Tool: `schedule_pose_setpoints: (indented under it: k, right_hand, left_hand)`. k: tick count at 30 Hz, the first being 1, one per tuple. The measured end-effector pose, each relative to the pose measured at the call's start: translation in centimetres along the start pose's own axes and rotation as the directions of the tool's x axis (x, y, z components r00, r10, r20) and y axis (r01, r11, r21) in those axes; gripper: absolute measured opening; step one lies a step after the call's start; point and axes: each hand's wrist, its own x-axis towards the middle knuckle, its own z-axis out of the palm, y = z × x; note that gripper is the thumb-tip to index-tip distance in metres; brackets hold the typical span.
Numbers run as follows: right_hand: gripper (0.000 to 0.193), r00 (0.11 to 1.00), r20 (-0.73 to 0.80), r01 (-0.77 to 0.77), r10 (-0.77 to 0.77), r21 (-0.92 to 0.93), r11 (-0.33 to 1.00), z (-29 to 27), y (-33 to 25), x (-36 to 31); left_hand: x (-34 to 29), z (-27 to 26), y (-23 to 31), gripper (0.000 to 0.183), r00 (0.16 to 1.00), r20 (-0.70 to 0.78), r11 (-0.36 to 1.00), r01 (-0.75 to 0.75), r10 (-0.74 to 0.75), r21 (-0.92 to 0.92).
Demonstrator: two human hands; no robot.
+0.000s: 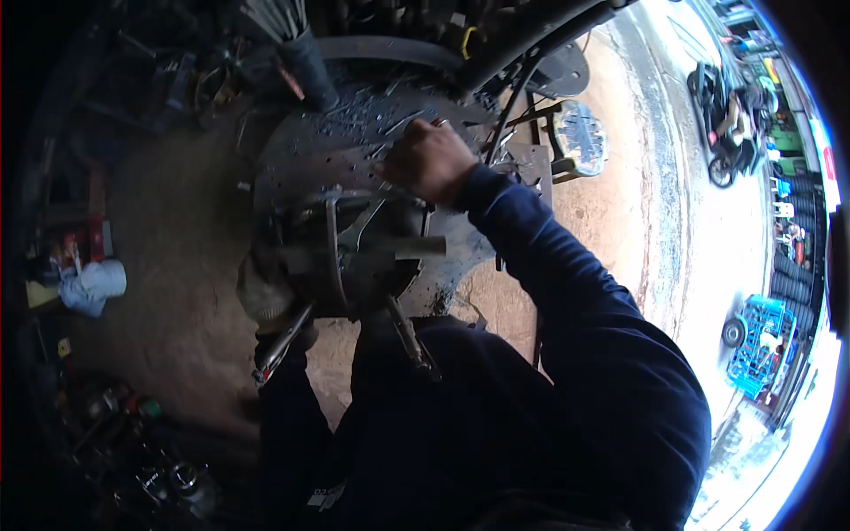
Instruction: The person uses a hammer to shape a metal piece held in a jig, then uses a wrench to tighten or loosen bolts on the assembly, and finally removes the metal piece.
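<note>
My right hand point(429, 161), bare below a dark blue sleeve, is closed over the far part of the metal worktable point(288, 155). What its fingers hold, if anything, I cannot make out. A grey work glove covers my left hand point(263, 288), which is at the left side of a dark metal assembly point(363, 265); its fingers are hidden. The assembly has a curved flat bar point(334, 248) and a short pipe point(421, 247) sticking out to the right. Two plier-like clamps, a left one point(285, 342) and a right one point(409, 338), extend from its near side toward my legs.
A tube of thin rods point(305, 71) stands at the table's far left, with scattered thin metal pieces point(363, 119) beside it. A stool-like seat point(580, 139) is right of the table. White cloth point(92, 285) lies at left. A motorcycle point(728, 119) and blue cart point(757, 345) are outside.
</note>
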Motion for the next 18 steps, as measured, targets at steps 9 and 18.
schedule_pose_setpoints:
  k: [9, 18]
  right_hand:
    - [0.055, 0.993, -0.119, 0.002, 0.014, 0.130, 0.992, 0.6, 1.4, -1.7]
    - [0.062, 0.987, -0.123, -0.082, 0.099, 0.139, 0.987, 0.2, 0.4, -2.7]
  left_hand:
    - [0.2, 0.9, 0.2, 0.035, 0.999, 0.029, 1.000, -0.014, 0.015, -0.025]
    - [0.8, 1.2, 0.5, 0.032, 0.996, -0.059, 0.997, -0.073, 0.074, 0.003]
